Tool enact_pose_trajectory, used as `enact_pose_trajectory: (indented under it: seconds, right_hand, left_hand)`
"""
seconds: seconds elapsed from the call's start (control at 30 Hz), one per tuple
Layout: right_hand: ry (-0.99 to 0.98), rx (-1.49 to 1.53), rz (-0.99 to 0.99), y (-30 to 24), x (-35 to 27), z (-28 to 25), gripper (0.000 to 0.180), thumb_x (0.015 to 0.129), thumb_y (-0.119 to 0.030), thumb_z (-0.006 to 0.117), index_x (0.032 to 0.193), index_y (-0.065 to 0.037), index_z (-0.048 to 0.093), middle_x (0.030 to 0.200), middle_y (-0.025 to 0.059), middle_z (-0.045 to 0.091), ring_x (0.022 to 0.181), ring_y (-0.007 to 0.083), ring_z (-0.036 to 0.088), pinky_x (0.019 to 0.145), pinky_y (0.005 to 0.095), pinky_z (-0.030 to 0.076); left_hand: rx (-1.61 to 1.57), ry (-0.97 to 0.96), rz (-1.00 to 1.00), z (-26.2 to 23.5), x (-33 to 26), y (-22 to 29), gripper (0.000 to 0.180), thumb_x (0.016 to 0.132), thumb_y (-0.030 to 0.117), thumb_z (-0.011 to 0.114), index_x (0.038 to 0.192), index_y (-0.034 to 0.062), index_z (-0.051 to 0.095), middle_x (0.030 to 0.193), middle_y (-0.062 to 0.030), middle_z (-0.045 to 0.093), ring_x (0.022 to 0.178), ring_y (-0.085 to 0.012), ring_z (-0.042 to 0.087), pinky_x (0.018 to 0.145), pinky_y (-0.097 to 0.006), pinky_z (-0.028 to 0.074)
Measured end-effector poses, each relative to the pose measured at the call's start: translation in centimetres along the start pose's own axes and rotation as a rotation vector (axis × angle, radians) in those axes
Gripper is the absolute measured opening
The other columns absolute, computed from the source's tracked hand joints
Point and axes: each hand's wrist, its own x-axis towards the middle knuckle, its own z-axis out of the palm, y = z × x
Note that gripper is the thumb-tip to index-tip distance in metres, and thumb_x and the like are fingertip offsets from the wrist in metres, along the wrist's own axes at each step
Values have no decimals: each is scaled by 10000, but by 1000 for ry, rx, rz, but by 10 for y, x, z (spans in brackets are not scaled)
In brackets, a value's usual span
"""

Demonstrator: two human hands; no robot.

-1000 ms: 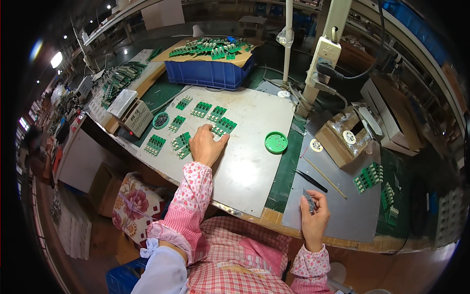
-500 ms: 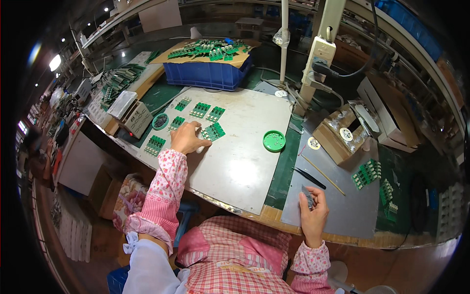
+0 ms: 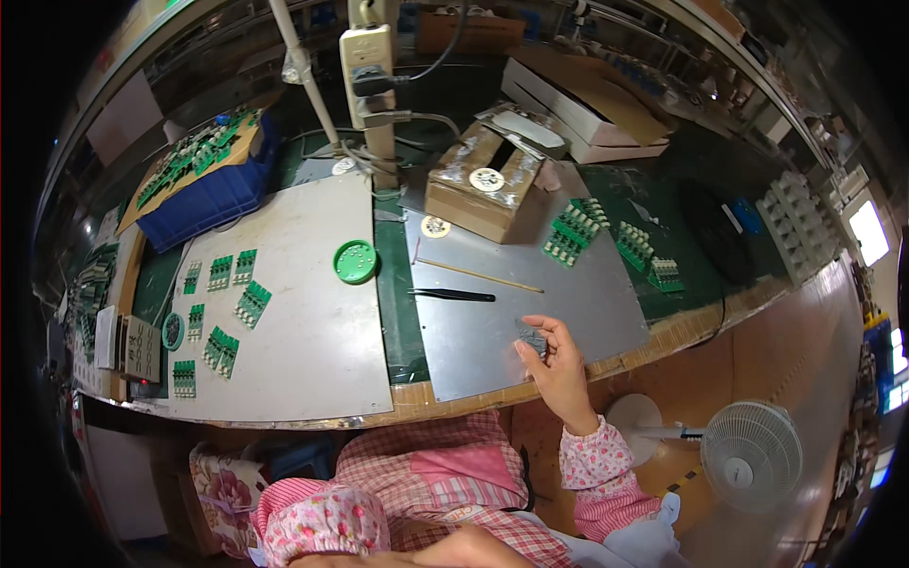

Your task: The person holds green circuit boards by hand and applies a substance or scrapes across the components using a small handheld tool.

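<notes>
My right hand (image 3: pixel 561 374) is closed in a pinch on a small grey bundle (image 3: pixel 532 337), held above the grey metal sheet; what the bundle is made of is too small to tell. My left hand (image 3: pixel 473 547) is at the lower edge, in front of my body, and its fingers are cut off from view. Nearest the right hand lie black tweezers (image 3: pixel 454 295) and a thin wooden stick (image 3: pixel 483 273). On the pale board (image 3: pixel 312 331) at left are several small green circuit boards (image 3: pixel 221 352), a green dish of dark parts (image 3: pixel 172 331) and a green round lid with small pale pieces (image 3: pixel 355 262).
A blue bin (image 3: pixel 204 210) heaped with circuit boards stands at the far left. A cardboard box (image 3: pixel 478 194) sits behind the metal sheet (image 3: pixel 445 350), with more circuit boards (image 3: pixel 575 230) to its right. A post with a power socket (image 3: pixel 367 57) rises mid-table. A fan (image 3: pixel 753 456) stands at lower right.
The view has swung to the right. My left hand has left the circuit boards and come back toward my body. My right hand still holds the grey bundle.
</notes>
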Motion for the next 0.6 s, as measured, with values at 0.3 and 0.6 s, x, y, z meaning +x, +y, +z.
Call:
enact_pose_trajectory:
  seconds: [0.3, 0.6]
  right_hand:
    - [257, 96, 66, 13, -16, -81, 391, 998, -51, 701, 1344, 8, 529, 1016, 73, 738, 775, 58, 634, 646, 210, 522]
    - [528, 76, 140, 18, -31, -145, 383, 1009, -90, 695, 1341, -2, 524, 1022, 106, 768, 694, 53, 603, 614, 201, 499]
  left_hand:
    - [-106, -52, -3, 7, 33, -76, 452, 1066, 561, 477, 1221, 155, 603, 955, -16, 674, 966, -173, 657, 918, -380, 432]
    - [-182, -108, -37, 7, 121, -160, 671, 1071, 654, 362, 1275, 59, 596, 1059, -108, 680, 932, -178, 645, 902, -383, 483]
